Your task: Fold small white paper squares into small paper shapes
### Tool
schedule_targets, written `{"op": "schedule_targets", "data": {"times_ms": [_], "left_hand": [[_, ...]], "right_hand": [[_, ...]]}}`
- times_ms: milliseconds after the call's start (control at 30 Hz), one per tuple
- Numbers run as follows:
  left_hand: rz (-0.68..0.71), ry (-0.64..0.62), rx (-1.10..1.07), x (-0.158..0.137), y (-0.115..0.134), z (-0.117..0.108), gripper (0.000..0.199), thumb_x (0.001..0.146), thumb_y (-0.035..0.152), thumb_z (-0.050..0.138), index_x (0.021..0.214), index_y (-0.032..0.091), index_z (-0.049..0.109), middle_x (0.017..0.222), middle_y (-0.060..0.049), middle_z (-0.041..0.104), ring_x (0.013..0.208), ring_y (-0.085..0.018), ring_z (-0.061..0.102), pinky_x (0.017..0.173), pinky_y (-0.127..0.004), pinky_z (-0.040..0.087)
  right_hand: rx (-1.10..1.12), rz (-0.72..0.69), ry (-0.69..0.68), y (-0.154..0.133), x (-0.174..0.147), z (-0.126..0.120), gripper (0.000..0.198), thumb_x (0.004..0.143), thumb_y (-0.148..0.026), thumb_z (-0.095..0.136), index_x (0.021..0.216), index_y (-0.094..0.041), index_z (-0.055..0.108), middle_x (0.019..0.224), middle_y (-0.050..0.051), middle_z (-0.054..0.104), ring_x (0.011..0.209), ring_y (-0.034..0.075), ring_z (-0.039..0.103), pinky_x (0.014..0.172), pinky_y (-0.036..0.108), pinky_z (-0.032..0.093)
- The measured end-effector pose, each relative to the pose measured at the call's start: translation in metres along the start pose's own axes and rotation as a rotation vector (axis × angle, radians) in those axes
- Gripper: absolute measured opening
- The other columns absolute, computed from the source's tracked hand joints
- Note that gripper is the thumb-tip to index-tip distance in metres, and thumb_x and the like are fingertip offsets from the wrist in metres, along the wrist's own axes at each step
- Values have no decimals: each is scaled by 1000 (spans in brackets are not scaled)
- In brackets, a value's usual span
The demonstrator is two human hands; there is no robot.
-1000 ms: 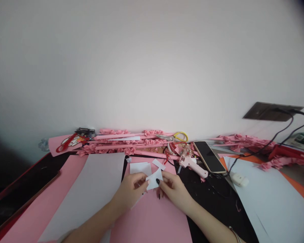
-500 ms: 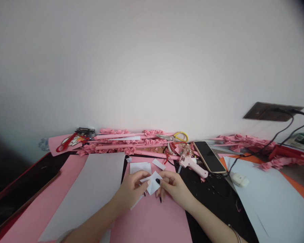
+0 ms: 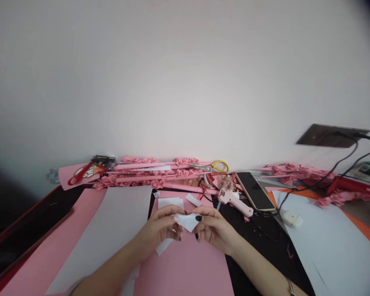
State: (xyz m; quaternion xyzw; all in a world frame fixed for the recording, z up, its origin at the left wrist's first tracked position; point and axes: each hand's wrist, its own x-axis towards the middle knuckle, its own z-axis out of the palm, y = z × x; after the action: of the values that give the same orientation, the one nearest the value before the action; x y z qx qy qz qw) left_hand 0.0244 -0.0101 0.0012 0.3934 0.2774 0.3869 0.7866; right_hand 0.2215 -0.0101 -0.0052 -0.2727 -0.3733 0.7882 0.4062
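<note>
A small white piece of folded paper point(image 3: 188, 223) is pinched between my two hands, above a pink sheet point(image 3: 185, 271). My left hand point(image 3: 162, 226) grips its left corner with thumb and fingers. On the other side, my right hand point(image 3: 214, 227) grips the right corner, its dark-nailed thumb on the near face. Just beyond my left hand lie small white paper squares point(image 3: 170, 202), partly covered by it. A white strip point(image 3: 164, 246) shows beneath my left hand. Another small white piece point(image 3: 193, 200) rests on the pink sheet behind the fingers.
Behind my hands lie pink paper flower stems point(image 3: 142, 179), yellow-handled scissors point(image 3: 219, 166), a pink glue gun point(image 3: 234, 201) and a phone point(image 3: 255, 191). A white earbud case point(image 3: 291, 218) sits right, near cables running to a wall socket point(image 3: 331, 135). Large white sheets point(image 3: 111, 230) lie on both sides.
The white paper has gone from a spread, creased square to a narrower folded shape pointing down. Both hands have turned, their thumbs now at its two upper corners.
</note>
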Motion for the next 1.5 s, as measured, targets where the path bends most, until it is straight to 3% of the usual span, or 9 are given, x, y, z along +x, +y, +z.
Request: {"op": "schedule_targets", "data": {"times_ms": [333,467,633,733,900,1067,1167,1333,1500], "left_hand": [[-130,-105,-176,-5,3,-1,14,74,16,64,87,13,65,80,-8,68,70,-13,64,67,-23,48],[-132,-99,-233,-6,2,-1,10,75,13,63,84,12,66,81,-7,70,70,-13,65,68,-24,49],[-95,-28,-303,-5,3,-1,11,76,11,61,86,12,65,82,-7,70,71,-13,65,72,-25,50],[-61,54,-341,-3,3,-3,12,77,13,61,89,13,65,83,-6,70,72,-13,66,70,-24,52],[-27,235,-382,2,2,-7,7,77,16,63,84,15,63,86,-4,70,70,-11,66,68,-21,53],[-52,224,-183,3,-2,-3,14,77,27,63,83,15,61,83,-6,70,64,-12,65,62,-23,52],[-25,180,-29,2,-4,0,20,78,34,60,80,14,62,82,-6,70,62,-12,65,63,-23,51],[43,161,202,1,-1,4,18,75,30,63,85,16,64,86,-4,68,62,-11,63,67,-25,51],[151,196,445,0,4,10,23,79,34,55,74,13,64,60,-1,63,56,-13,60,61,-25,49]], "right_hand": [[92,28,-93,0,-2,-5,18,72,-17,58,88,-11,63,60,5,68,48,14,64,47,21,49],[148,38,-139,-3,-4,-4,23,71,-24,54,88,-10,62,73,10,70,56,17,65,53,26,50],[165,-22,-100,-7,-4,-6,23,73,-23,47,85,-11,62,77,11,69,58,16,63,56,26,49],[136,-108,-6,-10,-2,-6,20,74,-24,49,84,-12,61,73,8,67,54,12,58,48,21,45],[-198,-229,138,-6,3,-1,16,79,-23,55,93,-17,52,68,0,59,42,5,44,33,12,27],[-715,-278,102,4,-1,7,14,83,-29,52,77,-16,51,56,-3,52,41,6,43,41,17,34],[-973,-344,120,3,-5,9,29,89,-30,40,65,-16,48,50,-3,49,41,7,44,43,18,34],[-996,-341,137,0,-5,10,36,92,-35,31,65,-17,47,48,-3,47,39,8,42,41,19,33],[-972,-302,60,2,-7,13,34,93,-37,27,71,-18,45,51,-3,46,41,9,40,43,20,34]]}}
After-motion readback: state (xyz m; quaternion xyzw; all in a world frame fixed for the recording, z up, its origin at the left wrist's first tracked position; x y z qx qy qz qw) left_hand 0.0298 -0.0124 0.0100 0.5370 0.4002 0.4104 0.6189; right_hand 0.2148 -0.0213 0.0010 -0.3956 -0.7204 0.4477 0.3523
